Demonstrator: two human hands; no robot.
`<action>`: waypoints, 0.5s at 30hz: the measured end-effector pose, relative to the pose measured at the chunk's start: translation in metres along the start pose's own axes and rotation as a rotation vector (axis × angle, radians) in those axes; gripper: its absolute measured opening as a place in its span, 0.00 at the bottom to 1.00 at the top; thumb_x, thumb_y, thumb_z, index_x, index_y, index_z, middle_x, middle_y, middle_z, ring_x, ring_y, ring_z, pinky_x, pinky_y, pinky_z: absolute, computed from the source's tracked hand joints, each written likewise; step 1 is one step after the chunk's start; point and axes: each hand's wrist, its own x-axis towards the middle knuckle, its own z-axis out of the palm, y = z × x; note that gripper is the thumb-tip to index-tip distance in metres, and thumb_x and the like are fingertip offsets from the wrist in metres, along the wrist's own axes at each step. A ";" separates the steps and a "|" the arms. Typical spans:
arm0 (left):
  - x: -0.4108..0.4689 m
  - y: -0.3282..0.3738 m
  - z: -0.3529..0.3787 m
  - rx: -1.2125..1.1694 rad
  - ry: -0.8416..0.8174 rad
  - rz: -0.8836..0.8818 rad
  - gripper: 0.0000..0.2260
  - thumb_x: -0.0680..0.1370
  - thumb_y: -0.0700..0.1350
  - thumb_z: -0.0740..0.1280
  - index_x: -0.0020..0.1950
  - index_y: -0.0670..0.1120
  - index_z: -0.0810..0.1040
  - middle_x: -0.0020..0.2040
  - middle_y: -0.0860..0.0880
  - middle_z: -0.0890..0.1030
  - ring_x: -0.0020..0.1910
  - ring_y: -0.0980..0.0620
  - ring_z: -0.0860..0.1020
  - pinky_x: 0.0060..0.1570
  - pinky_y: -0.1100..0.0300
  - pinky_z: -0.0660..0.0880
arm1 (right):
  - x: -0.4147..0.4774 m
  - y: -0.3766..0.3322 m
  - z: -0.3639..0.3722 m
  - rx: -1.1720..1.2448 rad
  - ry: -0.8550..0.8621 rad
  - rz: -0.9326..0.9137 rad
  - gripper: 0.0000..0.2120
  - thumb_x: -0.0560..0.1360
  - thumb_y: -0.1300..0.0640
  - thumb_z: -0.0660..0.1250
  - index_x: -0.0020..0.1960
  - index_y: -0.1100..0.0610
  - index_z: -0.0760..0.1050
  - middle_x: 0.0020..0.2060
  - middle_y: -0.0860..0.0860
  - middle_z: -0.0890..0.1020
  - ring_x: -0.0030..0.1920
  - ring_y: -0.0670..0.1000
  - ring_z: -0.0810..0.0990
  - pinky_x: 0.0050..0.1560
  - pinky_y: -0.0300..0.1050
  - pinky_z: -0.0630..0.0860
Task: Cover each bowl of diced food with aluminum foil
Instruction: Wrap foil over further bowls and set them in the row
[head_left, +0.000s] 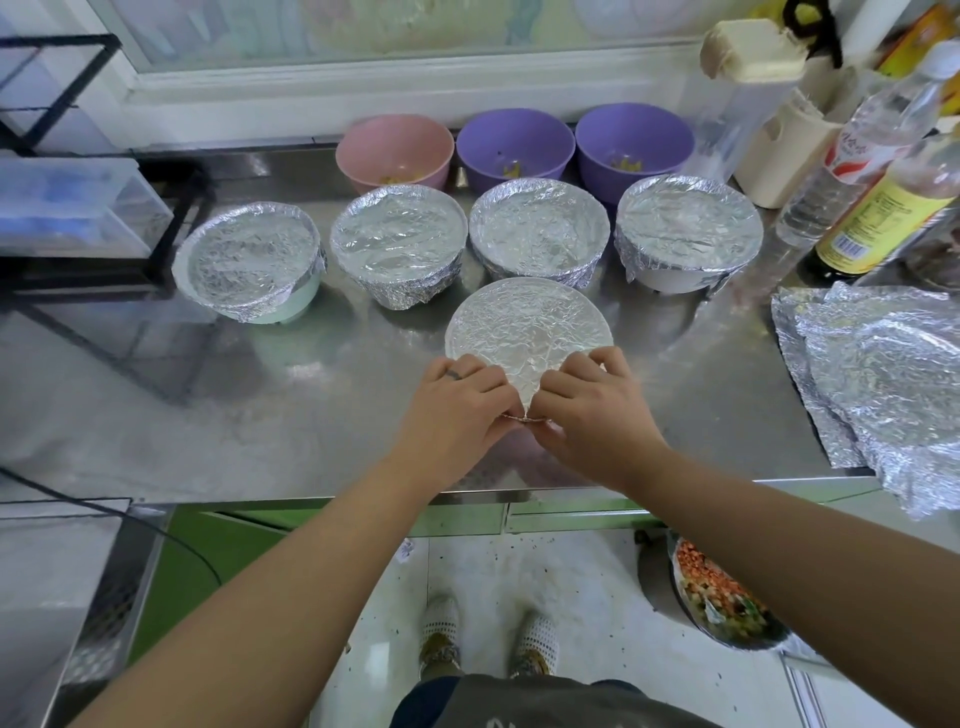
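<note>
The left hand (457, 410) and the right hand (592, 410) meet at the near rim of the foil-covered front bowl (530, 322). The fingers of both are curled and pinch the foil's edge, with the thumbs tucked close together at the lowest part of the rim. This bowl stands on the steel counter (260, 415), centre of the frame, and its foil is stretched flat across the top.

Just beyond it runs a row of four more bowls, each wrapped in crinkled foil: a mint-green bowl (249, 260) at the left, then a second wrapped bowl (397, 239), a third wrapped bowl (537, 228) and a white bowl (688, 223) at the right.

Behind the row, against the back edge of the counter, stand a pink bowl (395, 145) and two purple bowls (514, 140), uncovered, with a little yellowish food at the bottom.

At the right edge of the frame, loose foil sheets (883, 374) lie crumpled on the counter. Above them, in the upper right, stand bottles (883, 218).

Lower right, below the counter's edge, a pan of diced food (717, 597) is partly hidden by the right forearm.
</note>
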 end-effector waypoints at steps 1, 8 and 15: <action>0.000 -0.001 0.000 -0.004 -0.005 0.007 0.06 0.76 0.54 0.69 0.41 0.54 0.80 0.42 0.57 0.78 0.46 0.51 0.73 0.49 0.55 0.65 | 0.000 -0.001 0.000 0.010 0.001 0.011 0.09 0.72 0.56 0.70 0.33 0.52 0.76 0.31 0.47 0.75 0.36 0.54 0.75 0.46 0.50 0.68; -0.008 -0.024 -0.016 0.029 -0.041 -0.021 0.07 0.71 0.51 0.78 0.45 0.53 0.82 0.47 0.56 0.81 0.49 0.49 0.78 0.52 0.55 0.64 | 0.002 0.023 -0.017 0.186 -0.266 -0.095 0.15 0.75 0.41 0.65 0.52 0.49 0.83 0.46 0.45 0.82 0.46 0.52 0.76 0.50 0.51 0.70; -0.007 0.000 -0.007 0.061 -0.018 -0.047 0.09 0.76 0.58 0.66 0.45 0.54 0.80 0.46 0.57 0.80 0.49 0.50 0.77 0.52 0.54 0.67 | 0.010 0.032 -0.023 0.171 -0.359 -0.228 0.10 0.73 0.50 0.70 0.53 0.49 0.83 0.46 0.46 0.82 0.48 0.53 0.78 0.51 0.51 0.73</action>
